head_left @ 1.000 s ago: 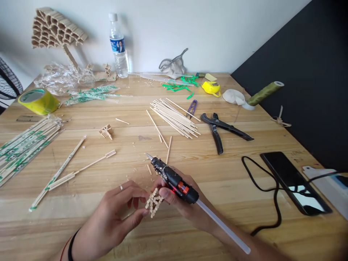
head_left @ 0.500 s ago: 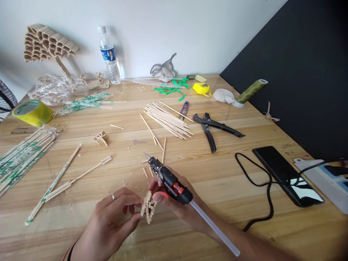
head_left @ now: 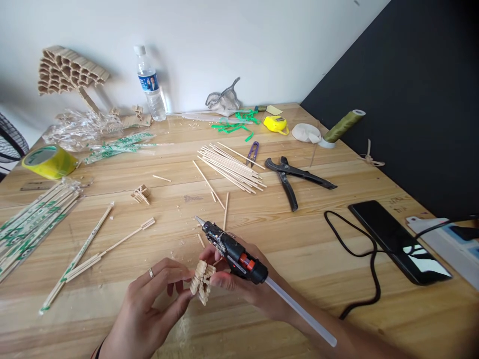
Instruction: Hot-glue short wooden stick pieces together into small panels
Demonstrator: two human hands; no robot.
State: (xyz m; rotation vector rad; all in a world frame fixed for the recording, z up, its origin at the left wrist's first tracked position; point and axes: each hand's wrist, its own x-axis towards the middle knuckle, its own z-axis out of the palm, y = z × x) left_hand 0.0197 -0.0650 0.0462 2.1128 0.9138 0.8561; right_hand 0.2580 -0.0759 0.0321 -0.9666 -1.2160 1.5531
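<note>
Between the fingertips of both hands is a small bundle of short wooden sticks (head_left: 202, 281), its cut ends facing up toward me. My left hand (head_left: 159, 294), with a ring on one finger, pinches its left side. The thumb and fingers of my right hand (head_left: 239, 284) touch its right side. My right hand also holds a black glue gun (head_left: 234, 252), its metal nozzle pointing to the upper left and a long translucent glue stick (head_left: 301, 311) sticking out of its back. The fingers under the gun are partly hidden.
Loose wooden sticks (head_left: 232, 167), black cutters (head_left: 290, 174) and purple snips (head_left: 253, 152) lie beyond my hands. Wrapped sticks (head_left: 37, 219) and yellow tape (head_left: 50, 162) are at left. A phone (head_left: 396, 239) and black cable (head_left: 376, 271) lie at right. A bottle (head_left: 151, 87) stands behind.
The stick bundle has turned and tilted between my fingers, so more of its side shows. The glue gun has shifted slightly down and left at its nozzle. The camera view has shifted a little.
</note>
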